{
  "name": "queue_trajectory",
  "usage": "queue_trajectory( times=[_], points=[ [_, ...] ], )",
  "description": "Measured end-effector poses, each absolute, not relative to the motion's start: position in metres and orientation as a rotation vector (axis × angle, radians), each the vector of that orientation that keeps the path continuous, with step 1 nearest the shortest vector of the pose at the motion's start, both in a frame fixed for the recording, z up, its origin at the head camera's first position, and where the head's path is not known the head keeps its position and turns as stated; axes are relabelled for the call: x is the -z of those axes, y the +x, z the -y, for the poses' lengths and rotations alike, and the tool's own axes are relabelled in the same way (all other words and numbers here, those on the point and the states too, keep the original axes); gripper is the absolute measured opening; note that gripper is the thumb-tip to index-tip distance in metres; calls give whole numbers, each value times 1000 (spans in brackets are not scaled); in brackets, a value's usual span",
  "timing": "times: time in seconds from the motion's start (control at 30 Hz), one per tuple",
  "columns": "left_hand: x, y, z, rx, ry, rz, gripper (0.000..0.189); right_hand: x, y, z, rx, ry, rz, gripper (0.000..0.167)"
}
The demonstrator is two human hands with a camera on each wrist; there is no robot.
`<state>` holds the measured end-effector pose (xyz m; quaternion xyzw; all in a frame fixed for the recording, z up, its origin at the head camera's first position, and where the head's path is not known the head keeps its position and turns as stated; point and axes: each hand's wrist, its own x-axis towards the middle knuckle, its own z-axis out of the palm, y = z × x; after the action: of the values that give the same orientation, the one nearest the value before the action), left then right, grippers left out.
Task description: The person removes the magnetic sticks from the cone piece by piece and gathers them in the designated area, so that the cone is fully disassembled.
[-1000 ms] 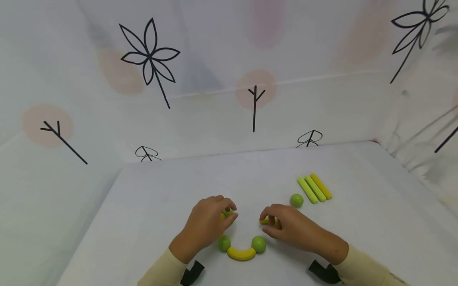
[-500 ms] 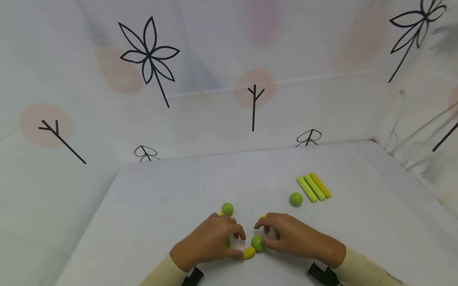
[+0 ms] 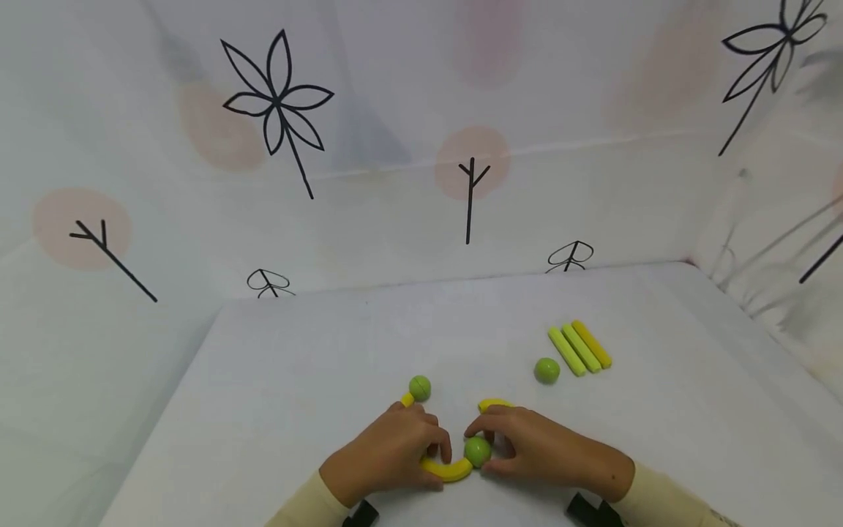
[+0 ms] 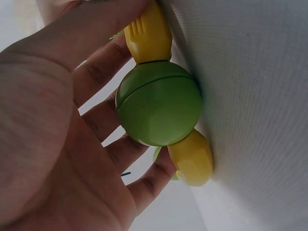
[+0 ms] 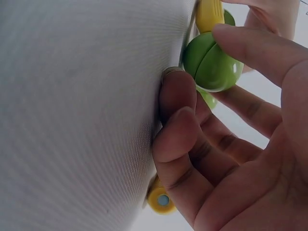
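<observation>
A curved yellow rod (image 3: 448, 471) lies low on the table, a green ball (image 3: 477, 451) joined to its right end. My left hand (image 3: 391, 450) grips this rod near its left end with thumb and fingers. In the left wrist view, another green ball (image 4: 159, 103) sits in that hand's hollow between two yellow pieces; the hand hides it from the head view. My right hand (image 3: 546, 446) holds the right-hand ball between thumb and fingers. A second yellow piece (image 3: 407, 400), topped by a green ball (image 3: 419, 388), shows beyond my left hand.
Just behind my right hand lies a separate yellow piece (image 3: 494, 404), partly covered. Farther right are a loose green ball (image 3: 546, 370), two lime sticks (image 3: 574, 350) and one yellow stick (image 3: 591, 342), side by side. A patterned white cloth wall (image 3: 395, 219) rises behind the table.
My left hand has come down from the far-left green ball to the curved rod. My right hand has left the separate yellow piece and taken hold of the right-hand ball.
</observation>
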<state>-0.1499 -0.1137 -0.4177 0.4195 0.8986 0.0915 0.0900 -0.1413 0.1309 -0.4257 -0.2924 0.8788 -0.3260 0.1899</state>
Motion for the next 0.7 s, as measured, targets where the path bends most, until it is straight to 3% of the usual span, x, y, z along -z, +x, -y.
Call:
queue_trajectory(
  times=[0.7],
  points=[
    [418,-154,114,-320,1211,-2631,20,427,-142,-133,928,-789,-2384,33]
  ],
)
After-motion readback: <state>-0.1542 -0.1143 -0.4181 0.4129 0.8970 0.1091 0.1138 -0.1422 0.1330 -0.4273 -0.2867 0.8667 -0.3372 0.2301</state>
